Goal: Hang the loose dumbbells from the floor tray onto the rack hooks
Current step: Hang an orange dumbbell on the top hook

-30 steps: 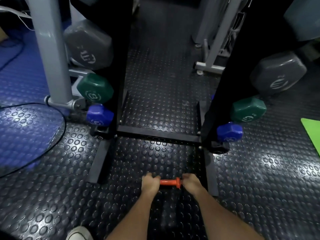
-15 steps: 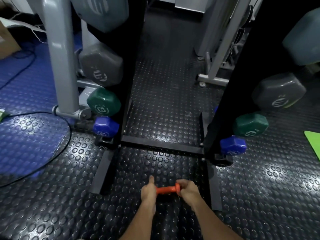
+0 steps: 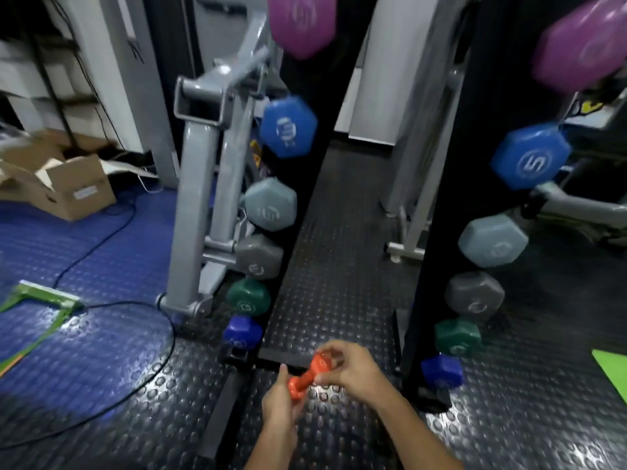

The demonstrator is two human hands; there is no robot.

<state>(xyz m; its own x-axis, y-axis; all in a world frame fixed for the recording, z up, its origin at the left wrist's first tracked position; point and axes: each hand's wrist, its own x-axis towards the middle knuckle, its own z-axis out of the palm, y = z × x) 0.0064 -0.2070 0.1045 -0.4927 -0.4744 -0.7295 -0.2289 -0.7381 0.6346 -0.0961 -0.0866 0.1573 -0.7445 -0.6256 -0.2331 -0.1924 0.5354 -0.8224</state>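
Observation:
A small orange dumbbell (image 3: 304, 376) is lifted off the floor, tilted with its right end higher. My left hand (image 3: 283, 400) grips its lower left end. My right hand (image 3: 351, 368) pinches its upper right end. Both hands are low in the middle of the view, in front of the black rack (image 3: 437, 232). Dumbbells hang across the rack's two uprights in rows: purple (image 3: 302, 22), blue (image 3: 288, 127), pale teal (image 3: 270, 204), grey (image 3: 259, 257), green (image 3: 248, 297) and small dark blue (image 3: 242, 333).
The rack's black base bar (image 3: 271, 362) lies on the studded rubber floor just beyond my hands. A grey machine frame (image 3: 200, 184) stands left of the rack. A black cable (image 3: 135, 334) loops over the blue floor. A cardboard box (image 3: 64, 184) sits far left, a green mat (image 3: 614, 371) at right.
Both hands have raised the orange dumbbell from the floor and tilted it, right end up. My view has swung upward, showing the rack's higher rows.

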